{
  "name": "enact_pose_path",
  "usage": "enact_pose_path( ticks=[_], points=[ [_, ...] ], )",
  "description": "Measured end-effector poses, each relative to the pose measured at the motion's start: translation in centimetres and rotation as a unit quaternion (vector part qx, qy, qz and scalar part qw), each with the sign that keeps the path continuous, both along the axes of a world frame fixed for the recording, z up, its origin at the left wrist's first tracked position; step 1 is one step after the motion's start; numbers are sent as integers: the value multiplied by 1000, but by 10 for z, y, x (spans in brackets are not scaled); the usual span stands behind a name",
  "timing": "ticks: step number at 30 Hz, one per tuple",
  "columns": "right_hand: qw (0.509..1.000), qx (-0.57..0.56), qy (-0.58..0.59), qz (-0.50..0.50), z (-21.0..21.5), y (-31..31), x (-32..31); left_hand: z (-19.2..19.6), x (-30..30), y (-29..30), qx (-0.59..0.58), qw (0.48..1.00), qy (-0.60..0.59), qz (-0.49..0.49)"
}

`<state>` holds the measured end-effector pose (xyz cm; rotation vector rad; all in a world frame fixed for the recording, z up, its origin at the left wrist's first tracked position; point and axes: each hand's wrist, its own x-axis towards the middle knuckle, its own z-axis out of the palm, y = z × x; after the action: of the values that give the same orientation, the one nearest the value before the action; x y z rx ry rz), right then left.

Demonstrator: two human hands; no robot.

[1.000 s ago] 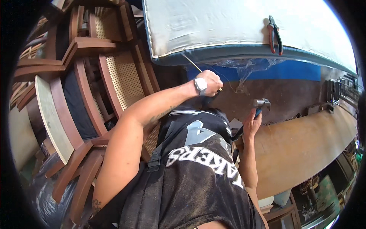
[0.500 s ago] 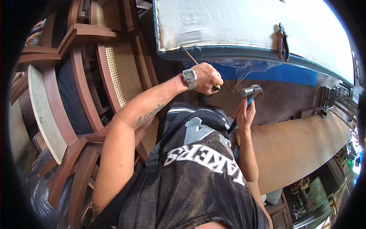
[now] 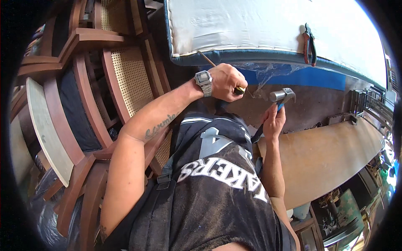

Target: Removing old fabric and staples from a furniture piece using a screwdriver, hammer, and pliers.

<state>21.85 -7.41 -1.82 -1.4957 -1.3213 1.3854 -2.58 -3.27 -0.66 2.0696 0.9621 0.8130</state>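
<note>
My left hand (image 3: 228, 82) is wrapped round a screwdriver-like tool (image 3: 208, 59). A black and yellow handle end shows below the fist, and a thin shaft slants up to the left. Its tip touches the edge where white cloth meets the blue fabric border of an upholstered piece (image 3: 251, 29); the exact shape of the tip is too small to tell. To the right, my right hand (image 3: 273, 122) grips a claw hammer (image 3: 282, 97) by its blue and black handle. The steel hammer head stands apart from the handle end of the tool.
Red and black pliers (image 3: 310, 44) lie on the white cloth near its front edge. Wooden chair frames with cane panels (image 3: 130, 79) crowd the left side. A brown board (image 3: 322, 159) is on the right, below a dark metal rack (image 3: 368, 104). Clear plastic (image 3: 272, 75) hangs under the upholstered edge.
The hammer in my right hand has shifted slightly right and up, away from the tool's handle end. My left hand keeps its grip, with the tool tip at the same edge.
</note>
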Motion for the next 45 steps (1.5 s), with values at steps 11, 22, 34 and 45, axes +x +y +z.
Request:
enact_pose_path(
  ticks=[11, 22, 34, 45],
  points=[
    [996, 77, 20, -31, 21, 6, -15, 0, -7, 1, -47, 998, 11, -28],
    [979, 68, -186, 49, -57, -35, -5, -125, 19, -8, -108, 897, 428, -5],
    [996, -13, -75, -40, -41, -33, 40, -43, 11, -28, -7, 954, 299, -2],
    [988, 34, -141, 55, -37, -30, 16, -14, -7, -21, -15, 997, 77, -14]
  ],
)
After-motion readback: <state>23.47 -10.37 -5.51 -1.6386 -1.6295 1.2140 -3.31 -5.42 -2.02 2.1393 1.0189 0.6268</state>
